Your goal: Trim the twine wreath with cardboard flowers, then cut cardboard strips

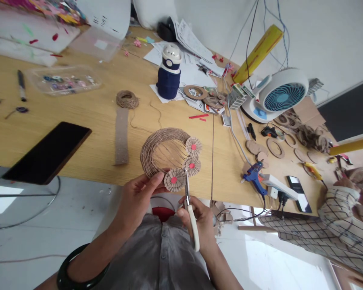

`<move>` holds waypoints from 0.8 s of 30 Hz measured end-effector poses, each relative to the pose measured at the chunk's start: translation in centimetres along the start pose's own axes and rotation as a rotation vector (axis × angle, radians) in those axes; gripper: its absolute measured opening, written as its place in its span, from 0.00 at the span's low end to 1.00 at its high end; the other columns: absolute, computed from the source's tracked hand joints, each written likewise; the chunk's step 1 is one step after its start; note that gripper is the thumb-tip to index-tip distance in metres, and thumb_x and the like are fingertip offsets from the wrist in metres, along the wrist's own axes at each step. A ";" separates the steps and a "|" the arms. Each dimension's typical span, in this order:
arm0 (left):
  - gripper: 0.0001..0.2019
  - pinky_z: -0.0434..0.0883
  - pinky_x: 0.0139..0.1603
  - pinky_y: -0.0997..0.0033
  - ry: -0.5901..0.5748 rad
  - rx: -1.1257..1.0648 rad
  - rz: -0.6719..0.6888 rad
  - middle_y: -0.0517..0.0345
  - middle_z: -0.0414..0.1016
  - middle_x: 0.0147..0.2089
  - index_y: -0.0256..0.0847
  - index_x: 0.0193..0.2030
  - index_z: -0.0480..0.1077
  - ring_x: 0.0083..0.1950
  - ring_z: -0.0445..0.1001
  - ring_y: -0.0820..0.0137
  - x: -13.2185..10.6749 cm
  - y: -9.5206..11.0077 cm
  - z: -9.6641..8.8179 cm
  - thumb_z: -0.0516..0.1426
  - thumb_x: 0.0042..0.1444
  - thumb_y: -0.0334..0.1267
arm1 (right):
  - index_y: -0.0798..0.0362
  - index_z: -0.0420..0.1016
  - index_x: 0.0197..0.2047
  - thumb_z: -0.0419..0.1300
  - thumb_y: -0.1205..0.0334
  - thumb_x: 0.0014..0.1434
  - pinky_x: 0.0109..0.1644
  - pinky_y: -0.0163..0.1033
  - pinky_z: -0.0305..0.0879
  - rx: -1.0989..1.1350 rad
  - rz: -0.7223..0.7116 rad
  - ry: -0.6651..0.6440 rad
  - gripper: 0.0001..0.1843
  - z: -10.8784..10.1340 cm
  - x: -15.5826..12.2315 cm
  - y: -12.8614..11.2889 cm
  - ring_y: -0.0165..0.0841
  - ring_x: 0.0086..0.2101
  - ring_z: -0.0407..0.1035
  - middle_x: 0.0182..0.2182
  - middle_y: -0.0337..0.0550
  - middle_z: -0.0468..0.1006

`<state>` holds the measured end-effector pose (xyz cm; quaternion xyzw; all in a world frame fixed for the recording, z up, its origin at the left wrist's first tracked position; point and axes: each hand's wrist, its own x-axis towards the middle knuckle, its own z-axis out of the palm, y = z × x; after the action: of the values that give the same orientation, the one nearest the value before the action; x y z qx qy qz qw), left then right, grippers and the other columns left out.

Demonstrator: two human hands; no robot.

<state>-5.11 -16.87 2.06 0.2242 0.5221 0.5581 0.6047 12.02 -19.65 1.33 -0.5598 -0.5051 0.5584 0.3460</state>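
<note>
My left hand (139, 197) pinches the lower edge of a twine-wrapped ring wreath (157, 147) that carries three pleated paper rosettes with red centres; its thumb rests beside the lowest rosette (174, 180). My right hand (199, 223) is closed round white-handled scissors (190, 205), blades pointing up between the lowest rosette and the middle one (191, 166). The wreath lies partly on the front edge of the wooden table (87, 117).
A black phone (48, 152) overhangs the table edge at left. A twine ball (127, 99), cardboard strip (121, 136), blue bottle (168, 76), blue glue gun (254, 176), power strip (280, 187) and desk fan (280, 94) stand around. Another person's checked sleeve (335, 225) is at right.
</note>
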 end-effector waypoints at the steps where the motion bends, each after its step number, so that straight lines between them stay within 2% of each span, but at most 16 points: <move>1: 0.15 0.81 0.51 0.57 0.007 0.006 0.001 0.56 0.86 0.44 0.42 0.45 0.82 0.48 0.84 0.56 0.0 0.0 0.0 0.66 0.56 0.49 | 0.51 0.75 0.34 0.70 0.44 0.51 0.23 0.35 0.59 -0.001 0.000 0.000 0.20 0.0 0.0 0.0 0.28 0.19 0.59 0.19 0.33 0.68; 11: 0.16 0.82 0.50 0.59 0.009 -0.032 -0.008 0.56 0.87 0.41 0.41 0.44 0.83 0.44 0.85 0.58 0.0 0.2 -0.1 0.68 0.53 0.48 | 0.51 0.74 0.32 0.69 0.41 0.53 0.22 0.35 0.56 -0.047 0.042 0.016 0.21 0.2 -0.3 -0.1 0.28 0.19 0.59 0.18 0.34 0.67; 19: 0.13 0.82 0.48 0.60 -0.017 -0.061 -0.037 0.59 0.87 0.39 0.43 0.43 0.83 0.43 0.85 0.60 0.0 0.2 -0.4 0.68 0.54 0.47 | 0.51 0.74 0.31 0.70 0.44 0.52 0.22 0.35 0.55 -0.070 0.035 -0.002 0.19 -0.1 -0.1 -0.2 0.28 0.18 0.57 0.16 0.31 0.63; 24: 0.15 0.83 0.45 0.63 -0.036 0.003 -0.020 0.59 0.87 0.41 0.43 0.46 0.83 0.44 0.84 0.59 0.2 0.1 -1.0 0.67 0.56 0.48 | 0.52 0.76 0.32 0.70 0.46 0.52 0.27 0.35 0.59 -0.131 0.004 -0.018 0.18 -0.6 0.1 -0.9 0.29 0.23 0.61 0.21 0.36 0.70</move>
<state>-6.10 -17.00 1.76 0.2298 0.5141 0.5472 0.6193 12.44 -19.24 2.29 -0.5772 -0.5427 0.5296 0.3031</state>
